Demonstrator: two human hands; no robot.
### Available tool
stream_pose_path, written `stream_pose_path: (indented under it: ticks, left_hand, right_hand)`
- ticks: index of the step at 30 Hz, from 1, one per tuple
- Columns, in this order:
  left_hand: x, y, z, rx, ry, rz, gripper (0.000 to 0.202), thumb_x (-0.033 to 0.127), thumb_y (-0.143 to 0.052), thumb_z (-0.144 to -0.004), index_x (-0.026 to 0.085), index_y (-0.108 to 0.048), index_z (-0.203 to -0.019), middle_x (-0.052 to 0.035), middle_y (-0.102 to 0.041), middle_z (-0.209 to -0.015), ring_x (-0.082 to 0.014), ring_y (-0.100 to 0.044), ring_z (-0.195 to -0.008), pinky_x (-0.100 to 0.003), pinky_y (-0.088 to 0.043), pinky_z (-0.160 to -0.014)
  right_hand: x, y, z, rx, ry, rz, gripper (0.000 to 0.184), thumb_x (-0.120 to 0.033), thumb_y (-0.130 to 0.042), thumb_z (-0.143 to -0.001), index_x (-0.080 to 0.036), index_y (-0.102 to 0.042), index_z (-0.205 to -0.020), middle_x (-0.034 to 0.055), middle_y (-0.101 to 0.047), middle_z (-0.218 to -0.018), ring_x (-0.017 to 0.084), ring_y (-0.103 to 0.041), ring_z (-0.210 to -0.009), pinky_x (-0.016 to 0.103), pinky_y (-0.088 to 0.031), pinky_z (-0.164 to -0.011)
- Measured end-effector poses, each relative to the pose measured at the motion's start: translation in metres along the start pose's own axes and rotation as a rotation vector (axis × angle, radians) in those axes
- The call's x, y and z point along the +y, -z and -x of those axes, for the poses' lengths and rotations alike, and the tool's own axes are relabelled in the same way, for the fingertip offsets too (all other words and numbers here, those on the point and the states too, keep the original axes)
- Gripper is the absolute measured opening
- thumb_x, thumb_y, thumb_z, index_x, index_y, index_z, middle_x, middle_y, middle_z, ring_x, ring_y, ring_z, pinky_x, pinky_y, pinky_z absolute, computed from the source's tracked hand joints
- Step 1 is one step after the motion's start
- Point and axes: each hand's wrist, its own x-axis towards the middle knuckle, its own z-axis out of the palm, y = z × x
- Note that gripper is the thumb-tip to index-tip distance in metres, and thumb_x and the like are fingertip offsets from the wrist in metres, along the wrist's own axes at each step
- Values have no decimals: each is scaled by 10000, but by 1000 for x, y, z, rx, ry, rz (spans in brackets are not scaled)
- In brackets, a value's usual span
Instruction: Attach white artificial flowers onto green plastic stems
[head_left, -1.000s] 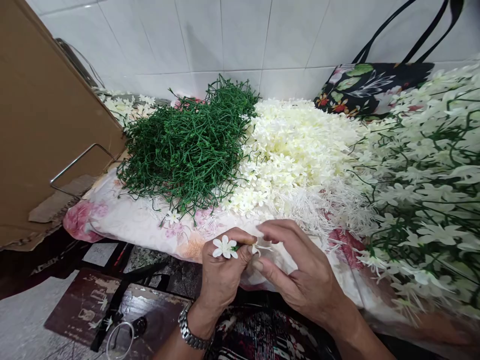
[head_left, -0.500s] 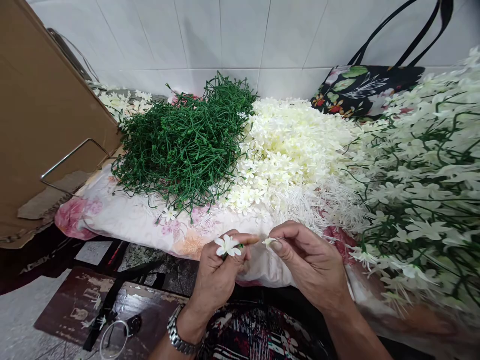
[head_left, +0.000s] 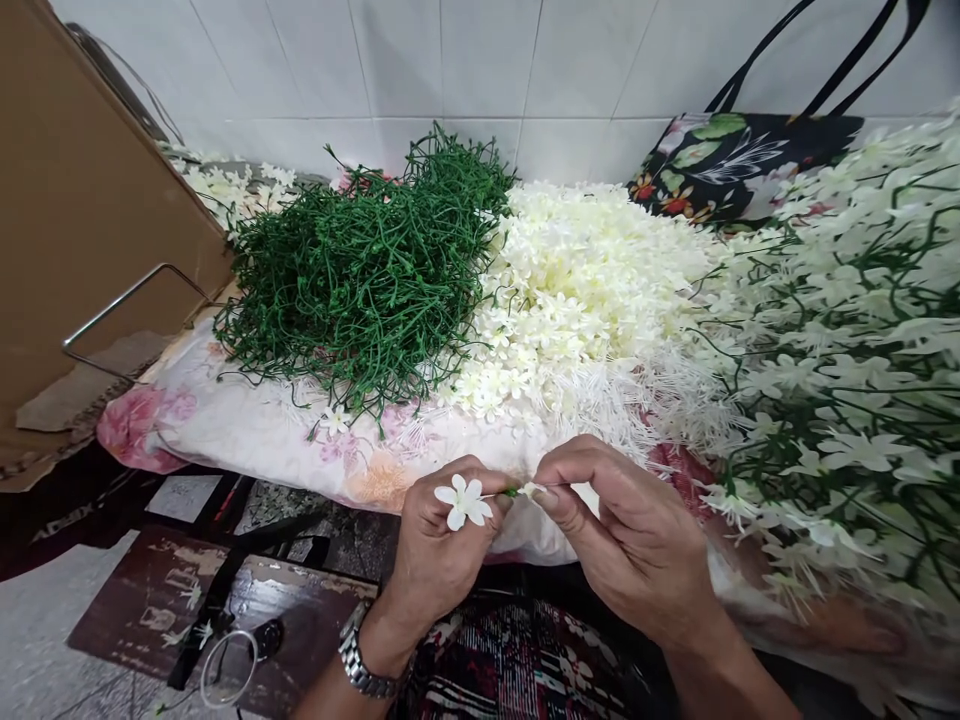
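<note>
My left hand (head_left: 442, 550) is closed around a green artificial flower stem (head_left: 511, 491); a white blossom (head_left: 463, 502) on it stands out over the fingers. Its green tip shows at the fingertips. Pinched between the thumb and forefinger of my right hand (head_left: 626, 535) is a small white artificial flower (head_left: 531, 490), which meets that green tip. Both hands are close together above the front edge of the cloth. Beyond them lie a heap of green stems (head_left: 360, 290) and a pile of loose white flower heads (head_left: 585, 270).
White thread-like flower parts (head_left: 622, 405) lie on the floral cloth (head_left: 277, 440). Finished-looking stemmed white flowers (head_left: 847, 400) fill the right side. A cardboard box (head_left: 97, 220) stands at left, a black floral bag (head_left: 750, 165) behind. Below left is a worn brown board (head_left: 300, 620).
The green tip in my left hand and the small flower in my right hand have come together. The left-hand blossom has turned to face the camera more. The view has shifted slightly.
</note>
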Motion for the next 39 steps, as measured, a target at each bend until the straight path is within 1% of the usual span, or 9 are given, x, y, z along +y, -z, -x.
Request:
stream_pose_path:
  ticks: [6,10,13,18,23,27,33,37,39]
  left_hand:
    - [2,-1,-2,-20,-17,-48,170,110,-572,-740,148,-682,-617,24,-450,-537,-86,-407,-488,-210,-308,-457]
    - [2,-2,-3,-57,2,-93,210,109,-540,-739,146,-603,-542,39,-380,-519,-82,-362,-481,-215,-286,-458]
    - [2,-2,-4,-76,29,-82,207,135,-537,-744,145,-568,-539,38,-389,-525,-79,-362,-482,-213,-284,-459]
    - [-1,-2,-5,-98,79,-78,203,143,-524,-742,143,-527,-539,41,-382,-541,-75,-361,-497,-203,-283,-462]
    - [-3,-2,-6,-113,45,-80,250,135,-497,-751,158,-440,-510,53,-361,-536,-63,-336,-486,-187,-270,-451]
    - [-3,-2,-6,-120,21,-124,279,119,-486,-764,163,-396,-504,62,-336,-529,-57,-319,-481,-176,-264,-448]
    - [-4,-1,-6,-130,-1,-187,279,88,-470,-765,163,-376,-513,64,-324,-530,-55,-315,-493,-169,-255,-455]
    - [-3,-1,-7,-152,40,-182,269,91,-464,-754,164,-373,-511,61,-335,-532,-59,-325,-500,-175,-265,-465]
    - [-2,-1,-8,-168,75,-139,253,105,-464,-752,163,-391,-516,57,-354,-540,-62,-336,-502,-178,-276,-467]
  right_hand:
    - [1,1,-2,-65,64,96,110,-82,-482,-870,-158,-554,-837,29,-558,-716,119,-539,-649,238,-457,-563]
    - [4,1,-4,-85,105,135,126,-68,-477,-869,-150,-556,-816,30,-554,-691,118,-533,-642,230,-449,-560]
    - [8,-1,-4,-86,96,119,115,-69,-484,-867,-148,-545,-809,22,-537,-687,107,-520,-628,218,-442,-557]
    - [14,-9,-1,-33,83,62,117,-67,-484,-860,-156,-510,-789,7,-510,-669,99,-497,-605,208,-430,-542]
    - [17,-12,2,-43,39,57,116,-57,-478,-857,-148,-510,-794,9,-521,-682,89,-499,-605,196,-421,-552]
    - [16,-11,1,-68,36,84,125,-70,-478,-863,-151,-506,-771,2,-517,-666,84,-493,-594,187,-411,-544]
    - [19,-14,4,-87,20,89,121,-91,-471,-875,-155,-494,-774,2,-510,-668,83,-486,-590,191,-402,-542]
    - [19,-14,6,-81,-9,60,113,-106,-481,-881,-164,-500,-786,-6,-519,-677,76,-494,-598,186,-400,-544]
    - [19,-11,6,-92,-31,31,97,-125,-488,-889,-174,-515,-809,-12,-532,-691,75,-509,-614,183,-408,-559]
